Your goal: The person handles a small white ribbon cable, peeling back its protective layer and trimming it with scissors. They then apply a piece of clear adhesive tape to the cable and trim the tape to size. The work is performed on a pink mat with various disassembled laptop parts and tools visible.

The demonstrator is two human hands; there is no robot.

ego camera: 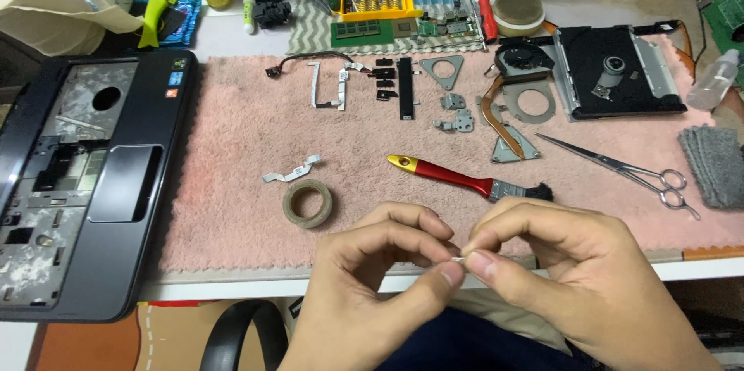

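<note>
My left hand (372,286) and my right hand (566,270) meet at the fingertips near the table's front edge. Between them they pinch a tiny pale piece (459,256), too small to tell what it is. Just beyond the hands, on a pink towel (232,138), lie a roll of clear tape (308,203) and a brush with a red and yellow handle (465,177). A short white ribbon cable (291,173) rests beside the tape.
A stripped laptop palmrest shell (85,177) lies at the left. An optical drive (616,72), a fan (523,57), metal brackets, cables and surgical scissors (628,169) are spread on the towel. A grey cloth (717,163) sits right; bottles, screwdrivers and circuit boards crowd the back.
</note>
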